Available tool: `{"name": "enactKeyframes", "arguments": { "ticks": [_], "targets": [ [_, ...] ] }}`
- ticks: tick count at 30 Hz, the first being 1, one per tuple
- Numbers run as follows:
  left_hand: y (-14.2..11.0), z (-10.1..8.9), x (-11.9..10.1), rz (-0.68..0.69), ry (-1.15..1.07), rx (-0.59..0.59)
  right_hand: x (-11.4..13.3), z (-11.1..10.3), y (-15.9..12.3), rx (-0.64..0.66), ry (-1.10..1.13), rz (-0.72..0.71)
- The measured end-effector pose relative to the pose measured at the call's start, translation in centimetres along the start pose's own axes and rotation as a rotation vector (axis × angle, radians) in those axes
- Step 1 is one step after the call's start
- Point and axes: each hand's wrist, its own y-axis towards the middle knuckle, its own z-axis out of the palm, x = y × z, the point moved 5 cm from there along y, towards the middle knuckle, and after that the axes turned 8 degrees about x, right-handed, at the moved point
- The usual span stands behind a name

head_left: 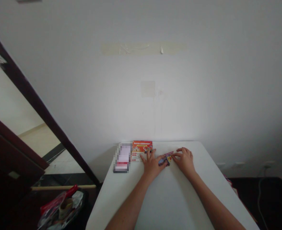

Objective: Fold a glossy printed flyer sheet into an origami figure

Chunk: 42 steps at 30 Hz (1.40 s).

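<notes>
Since it presumably wants steadying, my left hand (pixel 152 163) and right hand (pixel 185 160) pinch the patterned paper (pixel 168 158) between my fingertips.

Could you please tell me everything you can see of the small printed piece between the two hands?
The small printed piece looks like paper or thin card, patterned in purple, blue and yellow, perhaps folded. It lies slanted over the white table, the left hand touching its left end, the right hand its right. Any lettering is unreadable.

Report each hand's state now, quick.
Left hand: holding the small colourful piece with thumb and forefinger.
Right hand: fingertips at its right end; whether closed cannot be told.
</notes>
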Motion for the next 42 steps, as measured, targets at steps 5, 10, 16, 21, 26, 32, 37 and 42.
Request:
{"name": "enactKeyframes", "arguments": {
  "ticks": [5, 10, 16, 21, 26, 32, 37, 42],
  "targets": [
    [-0.03, -0.12, -0.10, -0.008, 0.000, 0.000, -0.08, -0.29, 0.42, -0.039, -0.053, 0.060],
    [-0.10, -0.35, -0.24, -0.015, -0.015, 0.030, -0.16, -0.83, 0.58, -0.073, -0.079, 0.113],
    [-0.15, -0.41, -0.26, -0.015, -0.011, 0.033, -0.29, -0.63, 0.30, -0.084, -0.087, 0.111],
    [-0.16, -0.40, -0.25, -0.017, 0.008, 0.027, -0.26, -0.33, 0.20, -0.088, -0.067, 0.071],
    [-0.21, -0.46, -0.32, -0.002, -0.010, 0.027, -0.13, -0.62, 0.01, -0.096, -0.057, 0.017],
    [-0.32, -0.81, -0.53, -0.004, -0.007, 0.046, 0.10, -0.78, -0.15, -0.078, -0.103, 0.039],
    [-0.33, -0.97, -0.60, -0.020, 0.009, 0.066, 0.31, -0.64, -0.20, -0.084, -0.127, 0.091],
    [-0.24, -0.66, -0.43, 0.000, -0.018, 0.032, -0.04, -0.48, 0.00, -0.051, -0.097, 0.107]
  ]
}}
